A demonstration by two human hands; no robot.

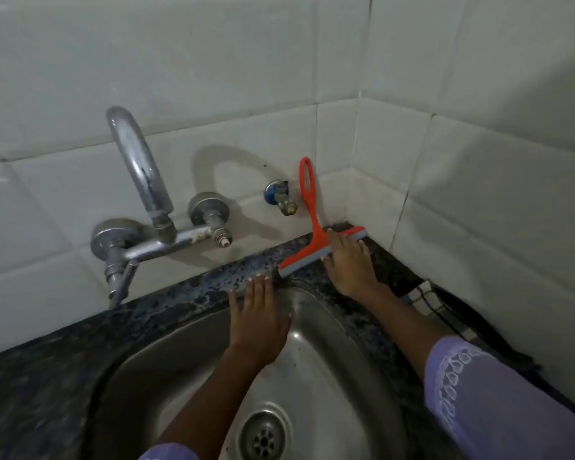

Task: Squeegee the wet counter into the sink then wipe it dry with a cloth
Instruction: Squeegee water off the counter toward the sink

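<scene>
Right hand (347, 263): grips squeegee (322, 249) head, blade down for a pull toward sink (316, 360).
Left hand (258, 313): flat, fingers straight, bracing on counter (180, 293) edge.

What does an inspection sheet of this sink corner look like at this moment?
Surface: dark speckled stone counter, a narrow wet-looking strip behind the steel sink.
Job's things: orange plastic squeegee with grey blade, blade on the counter by the sink rim, handle leaning up toward the wall; no cloth seen.
Clutter: dark wire rack at the right, contents unclear.
Grippers: right hand grips the squeegee head; left hand lies flat, fingers straight, across the sink's rear rim.
Cables: nothing seen.
Surroundings: white wall tiles, chrome wall tap with curved spout, small blue-handled valve, sink drain.
</scene>
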